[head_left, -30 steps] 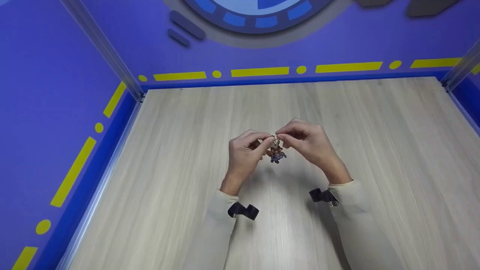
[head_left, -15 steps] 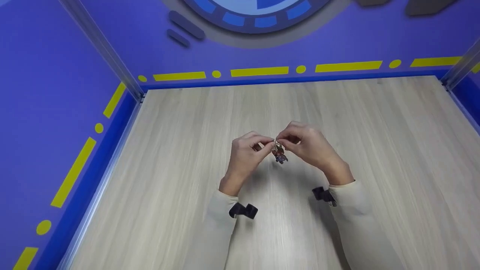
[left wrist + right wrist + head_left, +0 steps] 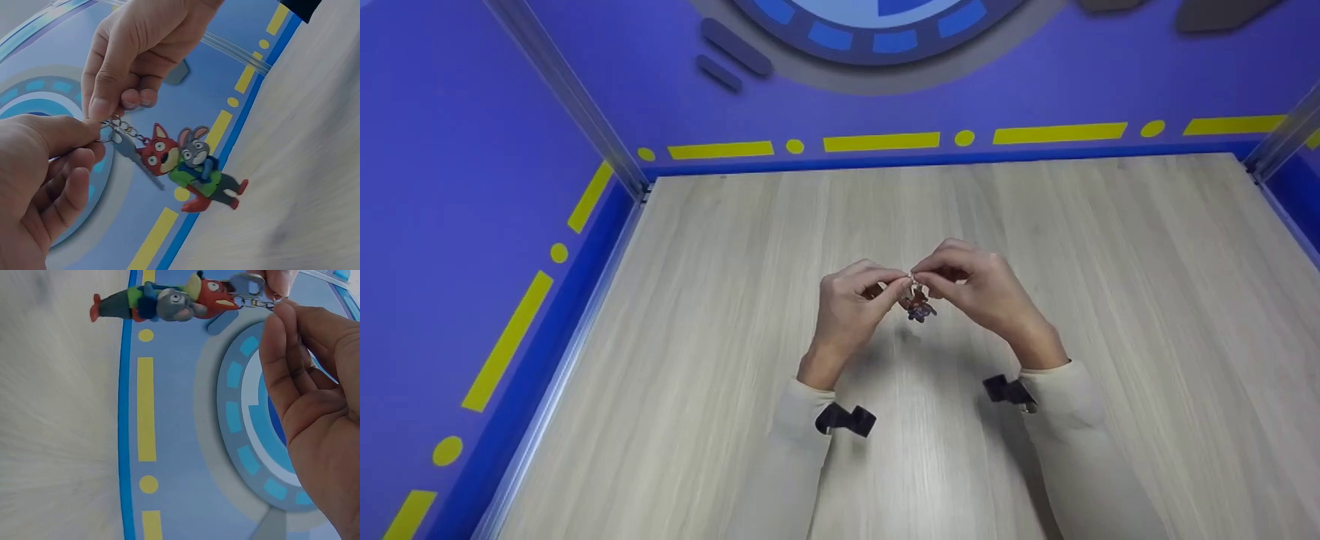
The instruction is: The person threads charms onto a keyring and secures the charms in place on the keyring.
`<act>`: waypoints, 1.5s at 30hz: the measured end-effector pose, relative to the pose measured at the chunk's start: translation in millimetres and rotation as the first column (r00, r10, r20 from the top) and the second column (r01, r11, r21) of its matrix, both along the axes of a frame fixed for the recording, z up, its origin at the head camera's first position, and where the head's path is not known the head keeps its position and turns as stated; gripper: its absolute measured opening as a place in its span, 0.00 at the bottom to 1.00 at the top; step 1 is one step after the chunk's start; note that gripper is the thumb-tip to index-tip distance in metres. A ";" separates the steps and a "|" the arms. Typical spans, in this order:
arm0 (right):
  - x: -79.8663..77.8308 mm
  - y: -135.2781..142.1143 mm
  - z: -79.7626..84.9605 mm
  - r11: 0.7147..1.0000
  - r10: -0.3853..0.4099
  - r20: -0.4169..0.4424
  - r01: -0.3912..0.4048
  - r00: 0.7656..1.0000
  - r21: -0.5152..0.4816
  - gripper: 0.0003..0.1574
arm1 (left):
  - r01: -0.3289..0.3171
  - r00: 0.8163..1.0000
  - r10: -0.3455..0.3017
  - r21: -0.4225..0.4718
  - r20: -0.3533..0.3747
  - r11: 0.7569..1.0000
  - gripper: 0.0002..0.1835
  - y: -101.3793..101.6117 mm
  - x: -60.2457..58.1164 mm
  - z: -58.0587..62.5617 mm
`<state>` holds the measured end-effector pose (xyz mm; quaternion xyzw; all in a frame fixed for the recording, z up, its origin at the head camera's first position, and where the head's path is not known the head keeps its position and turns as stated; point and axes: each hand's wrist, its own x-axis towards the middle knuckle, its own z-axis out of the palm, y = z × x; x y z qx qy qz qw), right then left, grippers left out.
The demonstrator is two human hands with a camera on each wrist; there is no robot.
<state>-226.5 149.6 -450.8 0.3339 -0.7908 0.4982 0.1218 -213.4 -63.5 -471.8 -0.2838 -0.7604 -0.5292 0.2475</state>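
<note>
A keychain figure (image 3: 208, 180) of a red fox in green with a grey rabbit hangs by a short chain (image 3: 129, 130) from a metal split ring (image 3: 105, 135). Beside the figure, a grey key (image 3: 128, 151) hangs from the same ring. My left hand (image 3: 851, 307) pinches the ring between thumb and forefinger. From the other side my right hand (image 3: 979, 289) pinches at the ring too, fingertips meeting the left ones. In the right wrist view the figure (image 3: 169, 301) dangles off the fingertips, above the table. Part of the ring is hidden by the fingers.
The pale wood table (image 3: 720, 300) lies beneath both hands. Blue panels with yellow dashes (image 3: 881, 142) wall off its back and left side, with a metal corner post (image 3: 574, 97) at the back left. Black straps (image 3: 847, 420) circle both sleeved wrists.
The figure has swung and turned slightly under the fingers. Both hands have shifted a little at the ring, the right one dipping and rising again. Both still pinch it.
</note>
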 end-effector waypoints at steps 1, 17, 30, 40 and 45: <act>-0.2 0.2 -0.3 1.000 0.006 0.013 -0.005 1.000 -0.024 0.06 | 0.003 1.000 -0.003 0.021 -0.001 1.000 0.03 0.6 0.3 0.1; -0.5 0.5 2.8 1.000 -0.014 0.015 0.014 1.000 -0.005 0.06 | -0.023 0.990 0.011 0.080 0.138 0.997 0.03 5.4 2.8 -3.7; 4.2 -2.1 6.0 0.972 -0.019 -0.179 0.060 0.984 0.227 0.06 | -0.121 0.990 0.135 -0.261 0.034 0.958 0.02 4.2 5.1 4.5; 3.8 3.3 7.1 0.999 -0.008 -0.056 0.010 0.998 0.034 0.08 | -0.026 0.999 0.027 -0.045 0.023 0.999 0.04 1.3 4.5 6.4; 3.9 5.6 7.3 0.998 0.022 -0.008 -0.023 1.000 -0.066 0.07 | 0.017 0.999 -0.018 0.018 0.046 1.000 0.04 1.6 5.8 9.2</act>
